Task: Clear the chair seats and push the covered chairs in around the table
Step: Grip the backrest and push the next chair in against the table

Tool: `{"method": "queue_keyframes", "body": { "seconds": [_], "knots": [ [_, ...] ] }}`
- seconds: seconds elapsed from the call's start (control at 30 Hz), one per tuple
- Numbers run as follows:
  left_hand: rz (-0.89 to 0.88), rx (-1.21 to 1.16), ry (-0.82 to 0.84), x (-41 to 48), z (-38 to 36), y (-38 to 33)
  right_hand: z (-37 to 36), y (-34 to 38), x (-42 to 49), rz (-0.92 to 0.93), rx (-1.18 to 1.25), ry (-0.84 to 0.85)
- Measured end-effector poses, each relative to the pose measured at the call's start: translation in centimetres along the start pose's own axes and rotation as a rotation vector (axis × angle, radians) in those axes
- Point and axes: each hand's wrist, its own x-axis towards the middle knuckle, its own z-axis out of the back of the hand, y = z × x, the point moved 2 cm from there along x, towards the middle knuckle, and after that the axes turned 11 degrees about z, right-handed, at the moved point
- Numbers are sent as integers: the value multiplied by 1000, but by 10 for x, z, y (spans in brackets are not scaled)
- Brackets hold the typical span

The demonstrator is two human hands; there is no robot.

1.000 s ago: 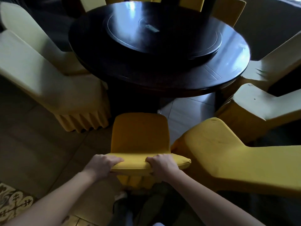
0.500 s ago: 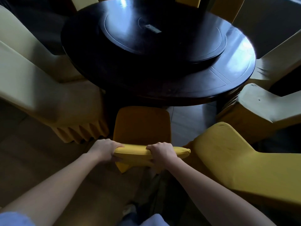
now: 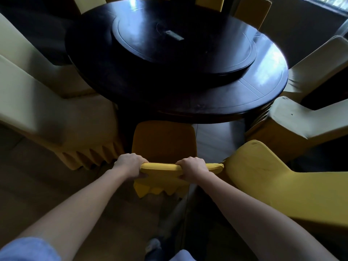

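Chair [image 3: 163, 140]: yellow-covered, seat front at the near rim of the counter [image 3: 188, 112].
Left hand [image 3: 130, 165]: fingers curled over the backrest's top edge, gripping it.
Right hand [image 3: 192, 168]: same grip, further right.

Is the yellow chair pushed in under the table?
Barely in. On the yellow chair, the seat front just reaches the rim of the table; most of the seat shows outside it.

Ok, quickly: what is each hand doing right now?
Left hand: closed, gripping the top edge of the yellow covered chair.
Right hand: closed, gripping the same top edge.
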Motion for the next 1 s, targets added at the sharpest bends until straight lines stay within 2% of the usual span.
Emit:
{"method": "queue_keyframes", "body": {
  "seconds": [0.17,0.33,0.5,0.9,1.0],
  "knots": [
    [-47,24,-60,-20,-4,-7,-5,7,-17,-24,10,92],
    [-86,66,-26,-43,-12,7,-17,31,-29,53,-16,168],
    [-49,35,-19,-55,-17,19,-23,41,-29,120,32,206],
    [29,113,26,-54,-22,7,-29,34,-45,137,117,96],
    [82,93,15,-58,-25,4,-29,33,-59,154,101,14]
  ]
}}
